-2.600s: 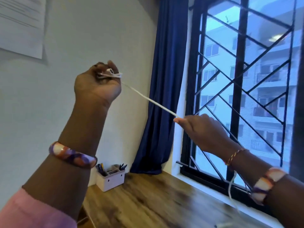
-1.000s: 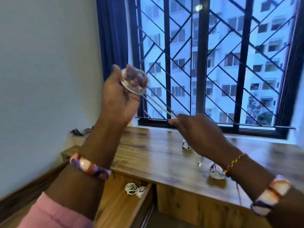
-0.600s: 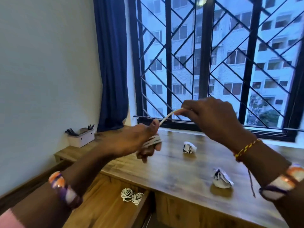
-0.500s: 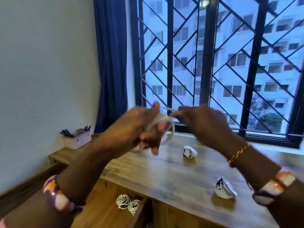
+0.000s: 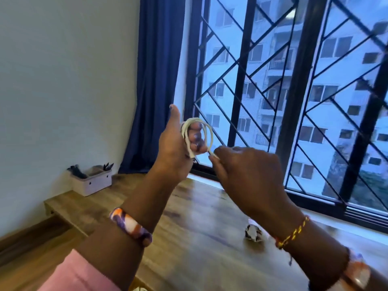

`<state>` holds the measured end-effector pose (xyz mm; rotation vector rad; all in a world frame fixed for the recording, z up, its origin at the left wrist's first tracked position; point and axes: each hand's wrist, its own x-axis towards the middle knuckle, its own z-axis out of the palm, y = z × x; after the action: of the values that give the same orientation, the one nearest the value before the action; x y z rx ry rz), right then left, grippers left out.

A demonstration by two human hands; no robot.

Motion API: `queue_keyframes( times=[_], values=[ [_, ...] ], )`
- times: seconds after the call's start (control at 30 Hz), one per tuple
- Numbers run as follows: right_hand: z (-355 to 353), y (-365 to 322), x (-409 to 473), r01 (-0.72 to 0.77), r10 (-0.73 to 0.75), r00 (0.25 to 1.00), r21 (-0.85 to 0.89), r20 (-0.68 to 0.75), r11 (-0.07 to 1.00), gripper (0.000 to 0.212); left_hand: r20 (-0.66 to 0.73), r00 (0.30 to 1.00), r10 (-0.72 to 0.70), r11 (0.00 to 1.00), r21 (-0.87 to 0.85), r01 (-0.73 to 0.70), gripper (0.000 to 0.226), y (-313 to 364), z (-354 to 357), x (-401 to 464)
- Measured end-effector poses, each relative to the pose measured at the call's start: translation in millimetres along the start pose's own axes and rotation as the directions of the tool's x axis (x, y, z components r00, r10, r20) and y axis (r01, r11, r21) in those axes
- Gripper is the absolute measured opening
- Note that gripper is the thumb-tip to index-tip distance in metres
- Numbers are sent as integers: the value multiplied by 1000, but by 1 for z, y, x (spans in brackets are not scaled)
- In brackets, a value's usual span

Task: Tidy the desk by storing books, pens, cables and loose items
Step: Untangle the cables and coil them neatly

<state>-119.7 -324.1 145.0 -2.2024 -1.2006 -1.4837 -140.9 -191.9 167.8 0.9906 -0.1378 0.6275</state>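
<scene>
A white cable (image 5: 206, 131) is wound in loops around the fingers of my left hand (image 5: 178, 143), which is raised in front of the window with the thumb pointing up. My right hand (image 5: 241, 164) pinches the cable's loose end just to the right of the coil, at the bottom of the loop. Both hands are held above the wooden desk (image 5: 199, 238). A crumpled paper ball (image 5: 253, 233) lies on the desk beneath my right forearm.
A white organiser box (image 5: 92, 181) with dark pens stands at the desk's far left corner by the wall. A blue curtain (image 5: 155, 80) hangs beside the barred window (image 5: 294, 101). A bit of white coiled cable (image 5: 139, 288) shows at the bottom edge.
The long taut stretch of cable between my hands has been wound into loops on my left fingers. My right hand has come close to the left. My view has shifted up and left.
</scene>
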Motion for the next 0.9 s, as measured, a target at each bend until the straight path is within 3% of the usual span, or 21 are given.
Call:
queue_keyframes(
  times=[0.1, 0.13, 0.2, 0.23, 0.27, 0.33, 0.37, 0.4, 0.5, 0.6, 0.7, 0.77, 0.9],
  values=[
    [16, 3, 8, -93, 112, 992, 283, -52, 955, 23, 22, 997, -68, 973, -219, 71, 63, -5, -13, 13],
    [23, 4, 11, -141, 168, 986, 439, -23, 887, 23, 38, 997, -73, 961, -265, 80, 60, -8, -17, 15],
    [33, 3, 18, -239, 289, 956, 720, 56, 651, 20, 47, 997, -55, 937, -343, 68, 57, -13, -24, 16],
    [37, 2, 21, -304, 358, 924, 821, 132, 484, 20, 49, 998, -30, 924, -380, 46, 57, -15, -26, 18],
    [43, 2, 24, -376, 399, 879, 894, 260, 245, 21, 42, 999, -2, 911, -411, 19, 58, -18, -29, 19],
    [53, 2, 28, -489, 282, 772, 816, 570, -309, 24, 30, 998, 51, 914, -405, -35, 58, -26, -30, 20],
    [58, 2, 29, -521, 183, 737, 720, 650, -458, 27, 18, 997, 81, 936, -344, -70, 56, -32, -29, 20],
    [61, 1, 29, -559, 135, 717, 680, 684, -475, 29, 4, 994, 106, 965, -243, -102, 53, -39, -30, 21],
    [72, 9, 27, -589, 244, 705, 741, 666, -323, 24, 86, 992, 87, 996, -37, -84, 45, -56, -35, 26],
    [77, 29, 25, -591, 175, 723, 730, 668, -343, 22, 179, 982, -68, 980, -171, 99, 43, -60, -33, 33],
    [77, 52, 27, -579, 67, 731, 670, 679, -464, 14, 256, 954, -156, 935, -273, 227, 37, -57, -17, 39],
    [74, 69, 30, -542, 68, 749, 669, 659, -510, 18, 287, 943, -168, 968, -130, 212, 33, -56, -3, 43],
    [67, 96, 36, -440, 94, 837, 765, 539, -470, 10, 261, 962, -80, 973, 232, 18, 19, -51, 29, 54]
  ],
)
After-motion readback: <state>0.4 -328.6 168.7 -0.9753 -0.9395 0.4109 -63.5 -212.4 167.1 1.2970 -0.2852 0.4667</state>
